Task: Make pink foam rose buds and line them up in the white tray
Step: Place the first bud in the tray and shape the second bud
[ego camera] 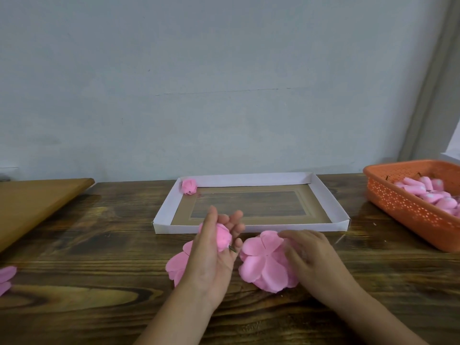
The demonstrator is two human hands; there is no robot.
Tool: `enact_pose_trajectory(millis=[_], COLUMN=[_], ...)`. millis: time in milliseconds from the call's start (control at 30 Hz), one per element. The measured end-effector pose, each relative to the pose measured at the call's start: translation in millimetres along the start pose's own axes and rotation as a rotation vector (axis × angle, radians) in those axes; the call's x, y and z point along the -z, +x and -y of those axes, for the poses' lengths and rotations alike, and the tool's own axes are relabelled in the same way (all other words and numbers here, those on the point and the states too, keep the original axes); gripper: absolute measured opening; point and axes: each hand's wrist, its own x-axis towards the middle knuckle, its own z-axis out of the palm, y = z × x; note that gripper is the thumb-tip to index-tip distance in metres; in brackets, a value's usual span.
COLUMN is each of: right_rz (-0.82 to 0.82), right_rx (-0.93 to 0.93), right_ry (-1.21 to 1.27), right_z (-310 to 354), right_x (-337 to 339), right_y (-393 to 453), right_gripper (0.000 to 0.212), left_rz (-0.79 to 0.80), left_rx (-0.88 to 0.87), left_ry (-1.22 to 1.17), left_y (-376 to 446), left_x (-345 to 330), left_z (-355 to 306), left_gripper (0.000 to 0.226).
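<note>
A white tray [165, 215] lies on the wooden table ahead of me, with one pink rose bud [189, 186] in its far left corner. My left hand [211, 255] holds a second pink rose bud [224, 236] just in front of the tray's near edge, thumb and fingers around it. My right hand [308, 255] rests on a stack of flat pink foam petal pieces [263, 265]. Another petal piece [178, 266] lies under my left hand, partly hidden.
An orange perforated basket [403, 207] with several pink foam pieces stands at the right. A brown board [32, 205] lies at the left. A loose pink petal piece [6, 277] sits at the left edge. A pale wall rises behind the table.
</note>
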Motion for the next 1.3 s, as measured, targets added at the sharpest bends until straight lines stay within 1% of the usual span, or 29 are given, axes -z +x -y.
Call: enact_pose_trajectory(millis=[133,367,667,767,800,867,933,1100,1200,1300], right_rz=[0.043,-0.114,-0.194,-0.218,-0.210,-0.180,-0.170,-0.141,-0.096,-0.017], right_rx=[0.002,-0.049,0.008,-0.023,-0.058,-0.130,-0.173,-0.305,-0.413,-0.455], right_ry=[-0.033,0.003,0.063,0.173,0.234,0.379,0.515,0.752,0.834,0.956], right_z=[-1.3,0.7,10.4,12.6,12.6,11.7,11.7,13.2,10.2,7.9], right_x=[-6.7,-14.0,-11.6,-10.0,-9.3,-7.5,-5.3,-5.1,-5.2,-3.1], right_y=[0.1,9.8,6.5,4.6,4.3,4.7,4.6,3.9,2.9,1.8], right_gripper=[0.032,0.020,0.027,0.031,0.027,0.014,0.012,0.017,0.016,0.014], left_rz=[0.008,0.034,0.043,0.047,0.046,0.042,0.032,0.013,0.022,0.027], left_rx=[0.009,0.023,0.022,0.016,0.012,0.008,0.009,0.014,0.009,0.009], left_ry=[0.014,0.050,0.099,0.102,0.100,0.095,0.093,0.100,0.101,0.111], left_y=[0.3,-1.4,-3.7,-4.5,-4.6,-4.2,-3.9,-4.3,-4.6,-4.8], left_x=[0.1,-1.5,-0.7,-1.5,-1.6,-1.7,-1.7,-2.6,-3.4,-3.4], left_z=[1.6,3.7,5.2,3.9,3.5,2.7,2.2,2.8,2.7,3.0], left_gripper=[0.033,0.033,0.029,0.033,0.035,0.040,0.045,0.035,0.037,0.037])
